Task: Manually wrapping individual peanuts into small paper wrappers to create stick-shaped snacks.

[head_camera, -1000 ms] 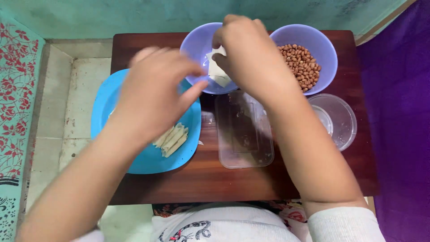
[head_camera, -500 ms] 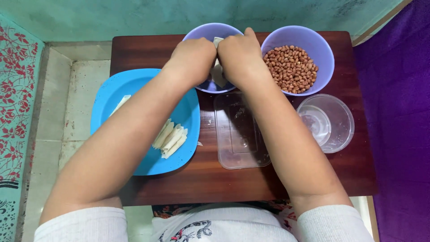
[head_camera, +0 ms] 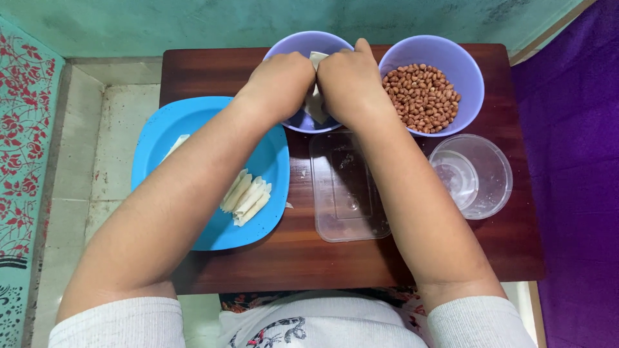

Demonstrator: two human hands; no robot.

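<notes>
Two hands are meeting over the left purple bowl [head_camera: 308, 48] at the back of the dark wooden table [head_camera: 400, 264]. Left hand [head_camera: 280, 84] and right hand [head_camera: 351, 87] are both curling closed, knuckles up, pinching a pale pastry sheet [head_camera: 316, 106] between them. The sheet is showing in the gap between the hands, one corner sticking up above the fingers, the lower edge hanging down into the bowl. Exact fingertip contact is hidden under the knuckles; both hands are gripping the same piece.

Right purple bowl [head_camera: 451, 55] is sitting just beside the first, full of red-brown peanuts [head_camera: 420, 96]. The right hand's edge is close to its rim, not in it.

Blue plate [head_camera: 167, 129] is sitting on the table's left side, partly overhanging the edge, with the left forearm crossing over it. A small stack of rolled pale pastry sticks [head_camera: 247, 196] is lying on it near the right rim, plus one more pale piece [head_camera: 175, 145] showing past the forearm on the left.

Clear rectangular container [head_camera: 348, 193] is sitting in the middle between the forearms, smeared inside. Clear round container [head_camera: 474, 174] is sitting to its right, with a clear round lid lying inside it, well apart from both hands.

A few pale crumbs [head_camera: 290, 205] are lying on the wood between the plate and the rectangular container.
</notes>
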